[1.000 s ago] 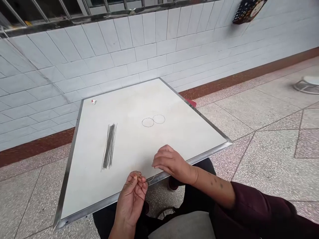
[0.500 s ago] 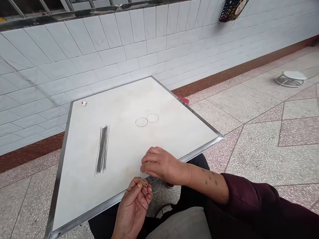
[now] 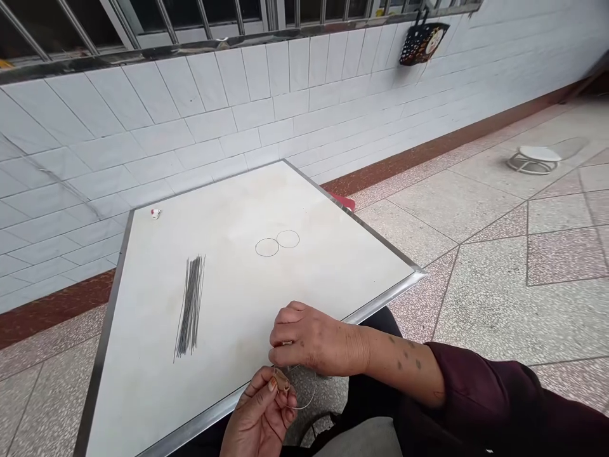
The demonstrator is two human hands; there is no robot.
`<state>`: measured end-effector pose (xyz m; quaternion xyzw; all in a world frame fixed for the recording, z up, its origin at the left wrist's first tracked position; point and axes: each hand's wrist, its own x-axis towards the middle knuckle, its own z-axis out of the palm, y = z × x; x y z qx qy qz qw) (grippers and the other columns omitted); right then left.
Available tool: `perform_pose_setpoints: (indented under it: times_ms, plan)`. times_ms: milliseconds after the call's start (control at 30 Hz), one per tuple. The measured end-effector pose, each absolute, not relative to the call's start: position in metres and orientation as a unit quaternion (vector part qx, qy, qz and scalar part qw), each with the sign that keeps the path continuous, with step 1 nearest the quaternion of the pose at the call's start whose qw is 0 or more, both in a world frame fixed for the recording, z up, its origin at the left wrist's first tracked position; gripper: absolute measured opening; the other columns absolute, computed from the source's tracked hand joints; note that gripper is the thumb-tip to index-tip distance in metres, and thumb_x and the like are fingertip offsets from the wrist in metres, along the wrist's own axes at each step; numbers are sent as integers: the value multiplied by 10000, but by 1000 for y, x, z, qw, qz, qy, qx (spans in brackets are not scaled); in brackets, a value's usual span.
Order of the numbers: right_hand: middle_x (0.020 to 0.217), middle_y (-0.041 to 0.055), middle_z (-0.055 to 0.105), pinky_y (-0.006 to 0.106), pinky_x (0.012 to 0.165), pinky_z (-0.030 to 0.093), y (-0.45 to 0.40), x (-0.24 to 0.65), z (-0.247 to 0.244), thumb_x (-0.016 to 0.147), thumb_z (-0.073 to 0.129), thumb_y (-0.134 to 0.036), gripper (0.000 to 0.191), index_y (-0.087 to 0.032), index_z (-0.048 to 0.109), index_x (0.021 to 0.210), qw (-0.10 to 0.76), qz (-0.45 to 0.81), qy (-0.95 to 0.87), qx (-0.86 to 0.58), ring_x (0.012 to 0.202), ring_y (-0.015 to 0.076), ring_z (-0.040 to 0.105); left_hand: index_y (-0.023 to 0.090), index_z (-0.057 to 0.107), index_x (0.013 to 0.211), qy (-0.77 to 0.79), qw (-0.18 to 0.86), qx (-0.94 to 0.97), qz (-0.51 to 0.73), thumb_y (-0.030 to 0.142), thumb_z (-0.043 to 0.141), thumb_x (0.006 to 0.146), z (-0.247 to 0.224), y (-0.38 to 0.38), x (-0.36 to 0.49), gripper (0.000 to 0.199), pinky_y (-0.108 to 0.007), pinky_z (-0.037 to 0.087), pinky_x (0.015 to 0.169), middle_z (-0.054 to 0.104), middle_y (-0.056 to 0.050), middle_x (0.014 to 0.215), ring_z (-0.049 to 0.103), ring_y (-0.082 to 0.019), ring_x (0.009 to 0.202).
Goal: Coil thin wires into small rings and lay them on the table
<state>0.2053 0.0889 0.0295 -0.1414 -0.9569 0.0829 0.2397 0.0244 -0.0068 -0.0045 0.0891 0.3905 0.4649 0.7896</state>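
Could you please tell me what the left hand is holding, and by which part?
The left hand pinches a thin wire loop at a small tan patch, between its fingertips; whether the right hand also touches the wire cannot be told.

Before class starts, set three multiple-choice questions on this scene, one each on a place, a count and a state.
1. Where do the thin straight wires lie on the white board?
A) left of the wire rings
B) on the tiled floor
C) inside a ring

2. How many wire rings lie on the board?
A) one
B) two
C) four

3. What is the left hand doing?
A) lying flat on the board
B) gripping window bars
C) pinching a thin wire loop

Answers:
1 A: the bundle lies left of the rings.
2 B: two circles sit side by side.
3 C: its fingers close on the loop, with a small tan piece there.
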Motion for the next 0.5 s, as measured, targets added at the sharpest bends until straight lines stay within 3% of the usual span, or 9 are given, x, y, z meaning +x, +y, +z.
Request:
perform_pose_setpoints:
  times_ms: [133,333,500]
  plan:
    - [843,4,590,340,827,329,88,206,34,998,439,-164,188,-198,588,889,219,66,-964,-133,899,167,456,153,700,714,390,782,95,476,180,801,707,-7,-8,27,104,-241,480,648,613,-14,714,579,-123,668]
    - [910,0,604,321,848,349,87,207,40,996,470,-202,149,-222,609,948,236,81,-961,-118,905,161,460,179,740,737,384,750,100,529,199,845,650,-4,-14,31,138,-363,516,866,677,-32,765,658,-207,833]
    - [968,10,621,314,849,371,84,210,43,954,519,-162,109,-213,606,996,255,112,-951,-137,907,158,456,204,721,706,391,743,91,536,197,836,659,3,-21,36,124,-401,542,864,681,-19,764,690,-263,913]
